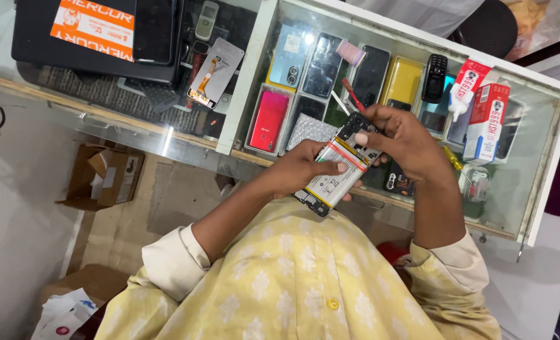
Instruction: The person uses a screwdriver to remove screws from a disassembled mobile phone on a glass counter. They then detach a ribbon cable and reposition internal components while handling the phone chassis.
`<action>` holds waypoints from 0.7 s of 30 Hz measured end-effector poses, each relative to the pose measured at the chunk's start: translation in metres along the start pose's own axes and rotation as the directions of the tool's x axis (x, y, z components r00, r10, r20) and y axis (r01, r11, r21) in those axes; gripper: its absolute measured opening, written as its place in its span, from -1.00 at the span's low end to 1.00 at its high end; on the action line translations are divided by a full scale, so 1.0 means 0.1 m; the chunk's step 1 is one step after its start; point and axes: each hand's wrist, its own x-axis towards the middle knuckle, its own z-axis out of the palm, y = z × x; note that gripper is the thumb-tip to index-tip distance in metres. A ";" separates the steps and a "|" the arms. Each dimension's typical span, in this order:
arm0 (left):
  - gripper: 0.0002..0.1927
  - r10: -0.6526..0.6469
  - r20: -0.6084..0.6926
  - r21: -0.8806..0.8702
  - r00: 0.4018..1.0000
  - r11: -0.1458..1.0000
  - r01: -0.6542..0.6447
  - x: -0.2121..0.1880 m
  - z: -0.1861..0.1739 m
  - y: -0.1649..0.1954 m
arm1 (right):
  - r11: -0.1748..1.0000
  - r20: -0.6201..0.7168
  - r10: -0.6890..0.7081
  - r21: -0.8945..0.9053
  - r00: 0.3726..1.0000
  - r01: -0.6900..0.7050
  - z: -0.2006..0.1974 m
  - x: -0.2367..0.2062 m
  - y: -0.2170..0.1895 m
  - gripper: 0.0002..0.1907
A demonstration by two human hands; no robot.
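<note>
Left hand (302,169) is gripping the opened smartphone (338,165) by its long edges over the glass counter's (381,201) front edge. Right hand (401,140) is pinching its top end. Probably light, stiff and fragile inside; edges look the safest hold.

A white-framed glass counter (255,75) carries a red-and-white carton (488,119), a white glue bottle (464,88), a yellow-handled screwdriver (453,158) and a black laptop (97,38), while phones (270,119) lie inside beneath the glass.

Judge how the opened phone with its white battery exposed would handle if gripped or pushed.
The opened phone with white battery likely stays stiff: it spans the left hand and right hand unbent. Probably fragile, with its insides bare. Flat, so unlikely to roll.
</note>
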 end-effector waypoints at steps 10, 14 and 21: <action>-0.76 0.268 -0.150 0.315 0.952 0.925 -0.210 0.00 -0.06 -0.21 | 0.693 -0.366 -0.644 -0.652 0.672 0.310 0.73 -0.44 0.02 -0.85; -0.79 0.449 -0.139 0.573 0.883 0.764 -0.298 -0.02 -0.02 -0.20 | 0.729 -0.347 -0.602 -0.607 0.719 0.317 0.84 -0.43 0.04 -0.86; -0.76 0.409 -0.265 0.669 0.873 0.730 -0.139 -0.09 0.06 -0.08 | 0.382 -0.112 -0.766 -0.871 0.633 0.309 0.89 -0.37 0.00 -0.83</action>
